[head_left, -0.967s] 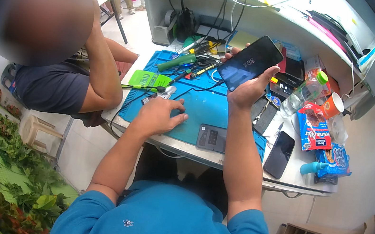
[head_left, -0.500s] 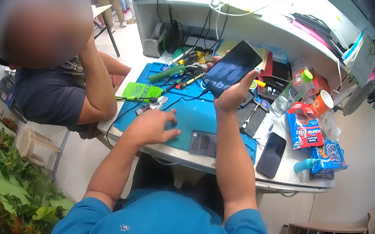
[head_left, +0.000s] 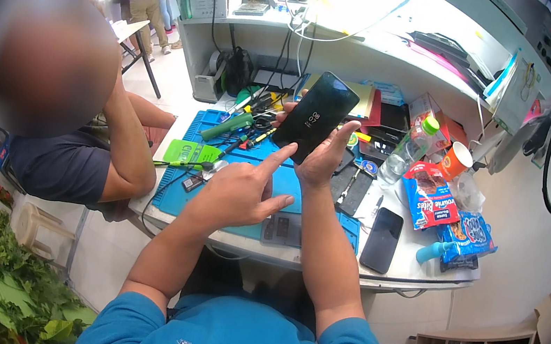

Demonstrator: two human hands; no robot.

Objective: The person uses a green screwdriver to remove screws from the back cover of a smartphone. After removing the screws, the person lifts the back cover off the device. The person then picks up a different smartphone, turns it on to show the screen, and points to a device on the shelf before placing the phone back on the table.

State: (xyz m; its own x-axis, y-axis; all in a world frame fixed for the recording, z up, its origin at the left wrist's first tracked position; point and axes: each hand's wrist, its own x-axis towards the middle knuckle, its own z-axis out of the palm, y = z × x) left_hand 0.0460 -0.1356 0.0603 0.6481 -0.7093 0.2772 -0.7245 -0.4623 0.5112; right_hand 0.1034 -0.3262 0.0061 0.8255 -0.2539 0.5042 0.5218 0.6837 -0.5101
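My right hand holds a black smartphone up at a tilt above the mat, fingers behind it and thumb beside its right edge. Small pale digits show on its dark screen. With index finger stretched out and thumb apart, my left hand holds nothing. Its index fingertip is at the phone's lower left edge; I cannot tell whether it touches. Beneath both hands is a blue work mat. A grey phone-shaped panel lies at its near edge, partly covered by my right forearm.
Right of my forearm lie another phone, snack bags, a water bottle and an orange cup. Screwdrivers and a green-handled tool clutter the mat's far side. A seated person leans at the table's left.
My left hand has risen from the mat to the phone's lower edge, index finger now extended. The lit picture on the phone screen has given way to small digits on black.
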